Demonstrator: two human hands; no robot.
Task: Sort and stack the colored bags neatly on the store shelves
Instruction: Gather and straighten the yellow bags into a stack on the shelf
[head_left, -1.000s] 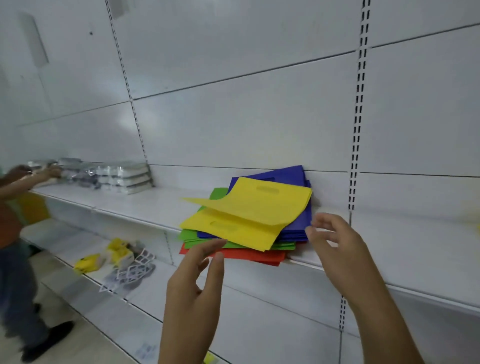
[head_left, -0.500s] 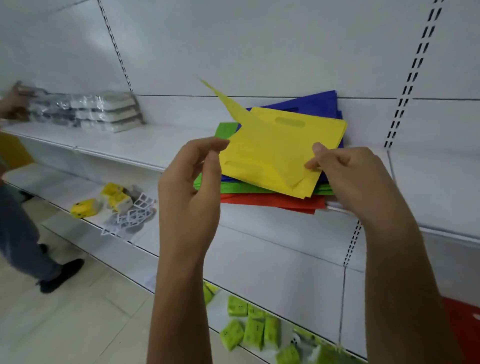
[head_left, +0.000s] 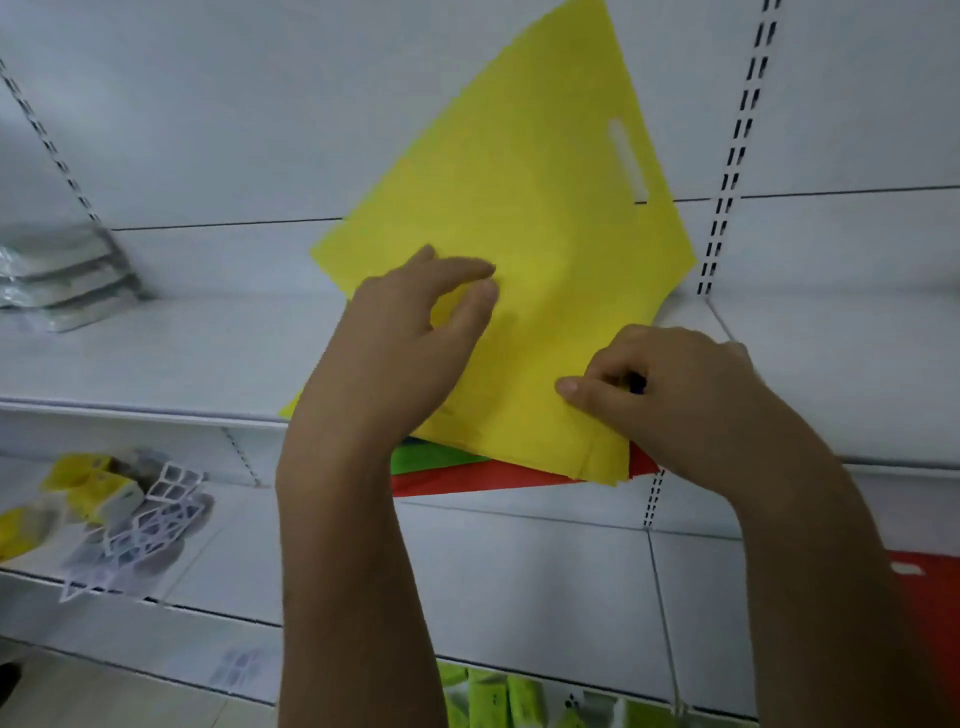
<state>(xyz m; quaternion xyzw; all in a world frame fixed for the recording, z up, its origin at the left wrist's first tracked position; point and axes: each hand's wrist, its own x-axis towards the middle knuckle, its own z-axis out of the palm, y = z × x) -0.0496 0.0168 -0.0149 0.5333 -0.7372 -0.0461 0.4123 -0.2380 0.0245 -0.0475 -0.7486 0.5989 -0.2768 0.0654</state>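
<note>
A yellow bag (head_left: 545, 218) with a cut-out handle slot stands tilted up against the white back wall, above the pile on the shelf (head_left: 156, 358). My left hand (head_left: 410, 338) is in front of its lower left part, thumb and forefinger pinching the fabric. My right hand (head_left: 675, 395) pinches the yellow bag's lower right edge. Under it, only the front edges of a green bag (head_left: 436, 457) and a red bag (head_left: 493, 478) show. The rest of the pile is hidden behind the yellow bag.
Silver packets (head_left: 62, 280) are stacked at the shelf's far left. The lower shelf holds yellow items (head_left: 78, 478) and white lattice pieces (head_left: 145, 525). Green packs (head_left: 493, 696) lie on the bottom shelf, and a red item (head_left: 924, 597) sits at the right edge.
The yellow bag has been lifted from nearly flat to upright, now covering the blue bags. Both hands have closed on it. The view has moved closer, and the other person is out of sight.
</note>
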